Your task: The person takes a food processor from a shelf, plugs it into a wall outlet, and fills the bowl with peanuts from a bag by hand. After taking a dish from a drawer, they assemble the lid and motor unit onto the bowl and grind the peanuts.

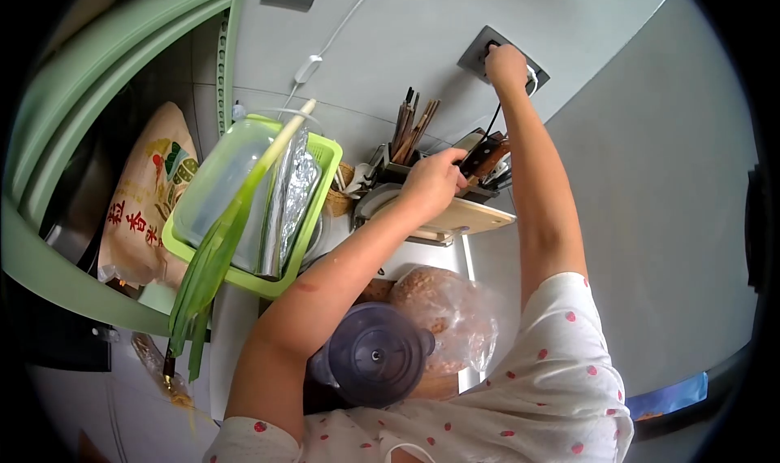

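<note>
My right hand [508,66] is at a grey wall socket plate [532,71], its fingers closed around a black plug [491,48] that they mostly cover. A thin black cord [492,121] runs down from there towards my left hand [435,185]. The left fingers are curled around the lower end of this cord, beside the knife handles [487,158]. Just below that hand is a wooden cutting board [467,219] in a rack. Chopsticks [414,130] stand upright in a holder behind it.
A green basket [329,158] holds a foil roll, with a long scallion [236,211] lying across it. Below my left arm are a purple-grey lidded container [378,353] and a clear plastic bag [447,317]. A rice bag [142,203] sits on the green shelf [97,288].
</note>
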Tool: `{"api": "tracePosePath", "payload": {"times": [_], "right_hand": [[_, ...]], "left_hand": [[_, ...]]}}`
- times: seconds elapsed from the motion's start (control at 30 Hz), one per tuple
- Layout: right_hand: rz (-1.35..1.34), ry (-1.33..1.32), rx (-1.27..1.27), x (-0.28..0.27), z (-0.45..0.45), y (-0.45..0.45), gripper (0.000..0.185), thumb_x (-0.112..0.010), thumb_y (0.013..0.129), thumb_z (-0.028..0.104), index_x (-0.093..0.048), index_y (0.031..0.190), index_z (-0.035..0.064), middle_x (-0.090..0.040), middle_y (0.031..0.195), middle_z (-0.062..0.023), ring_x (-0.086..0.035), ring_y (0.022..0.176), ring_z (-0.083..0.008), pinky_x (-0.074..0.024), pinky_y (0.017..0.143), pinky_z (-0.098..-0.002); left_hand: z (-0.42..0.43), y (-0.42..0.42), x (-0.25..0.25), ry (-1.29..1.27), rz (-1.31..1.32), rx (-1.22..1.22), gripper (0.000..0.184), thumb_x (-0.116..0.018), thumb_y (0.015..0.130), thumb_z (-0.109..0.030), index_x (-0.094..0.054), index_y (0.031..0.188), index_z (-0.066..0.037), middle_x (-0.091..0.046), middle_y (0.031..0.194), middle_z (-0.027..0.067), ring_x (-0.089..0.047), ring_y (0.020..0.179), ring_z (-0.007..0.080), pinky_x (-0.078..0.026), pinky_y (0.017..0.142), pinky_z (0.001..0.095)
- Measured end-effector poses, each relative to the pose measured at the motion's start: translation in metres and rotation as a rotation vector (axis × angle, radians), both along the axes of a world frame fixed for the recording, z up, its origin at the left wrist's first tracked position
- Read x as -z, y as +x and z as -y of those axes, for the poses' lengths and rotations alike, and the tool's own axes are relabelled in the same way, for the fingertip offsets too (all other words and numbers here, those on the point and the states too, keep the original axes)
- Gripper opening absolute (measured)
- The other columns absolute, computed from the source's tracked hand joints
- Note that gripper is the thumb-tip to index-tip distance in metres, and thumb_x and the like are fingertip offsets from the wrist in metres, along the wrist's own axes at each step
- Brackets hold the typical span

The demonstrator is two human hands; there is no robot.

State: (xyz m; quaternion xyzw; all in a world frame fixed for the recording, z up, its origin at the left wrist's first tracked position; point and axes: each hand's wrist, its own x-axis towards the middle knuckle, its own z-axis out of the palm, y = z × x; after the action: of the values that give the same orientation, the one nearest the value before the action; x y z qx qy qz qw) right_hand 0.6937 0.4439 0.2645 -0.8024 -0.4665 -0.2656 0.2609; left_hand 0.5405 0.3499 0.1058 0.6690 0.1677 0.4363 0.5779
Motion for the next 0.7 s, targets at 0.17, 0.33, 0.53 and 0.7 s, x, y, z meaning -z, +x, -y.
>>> {"api": "tracePosePath", "payload": {"times": [0.17, 0.33, 0.53, 0.7], "right_hand": [[0.044, -0.045, 0.022, -0.006, -0.005, 0.01, 0.033, -0.045, 0.084, 0.028, -0.063, 0.087, 0.0003, -0.06, 0.097, -0.0209, -0.056, 0.092, -0.0363, -0.0455, 0.078, -0.041], [0.122, -0.057, -0.021, -0.005, -0.005, 0.012, 0.03, -0.046, 0.082, 0.025, -0.064, 0.086, 0.0008, -0.06, 0.094, -0.0208, -0.057, 0.091, -0.0363, -0.0461, 0.077, -0.0404], [0.293, -0.125, -0.061, -0.005, -0.007, 0.019, 0.027, -0.043, 0.076, 0.016, -0.064, 0.086, 0.0029, -0.061, 0.093, -0.0198, -0.057, 0.091, -0.0366, -0.0459, 0.078, -0.0413], [0.174, -0.15, -0.125, 0.032, -0.02, 0.05, 0.042, -0.042, 0.086, 0.031, -0.061, 0.073, -0.0043, -0.06, 0.08, -0.0244, -0.058, 0.079, -0.0375, -0.0453, 0.072, -0.0437]], "left_hand": [[-0.003, -0.001, 0.003, -0.033, -0.031, -0.041, 0.032, -0.04, 0.084, -0.008, -0.05, 0.114, -0.003, -0.063, 0.08, 0.0109, -0.06, 0.072, 0.021, -0.047, 0.069, 0.0318], [-0.002, 0.002, 0.01, 0.025, -0.068, -0.054, 0.032, -0.041, 0.083, -0.008, -0.05, 0.113, -0.003, -0.063, 0.084, 0.012, -0.059, 0.08, 0.0249, -0.046, 0.075, 0.0345], [0.006, -0.005, 0.019, 0.145, -0.096, -0.258, 0.027, -0.043, 0.086, -0.008, -0.052, 0.111, -0.002, -0.062, 0.086, 0.0107, -0.06, 0.084, 0.0181, -0.046, 0.074, 0.0279], [0.028, -0.061, 0.027, 0.025, -0.177, -0.262, 0.026, -0.047, 0.087, -0.013, -0.054, 0.112, -0.006, -0.061, 0.096, 0.0076, -0.057, 0.087, 0.0147, -0.043, 0.078, 0.0247]]}}
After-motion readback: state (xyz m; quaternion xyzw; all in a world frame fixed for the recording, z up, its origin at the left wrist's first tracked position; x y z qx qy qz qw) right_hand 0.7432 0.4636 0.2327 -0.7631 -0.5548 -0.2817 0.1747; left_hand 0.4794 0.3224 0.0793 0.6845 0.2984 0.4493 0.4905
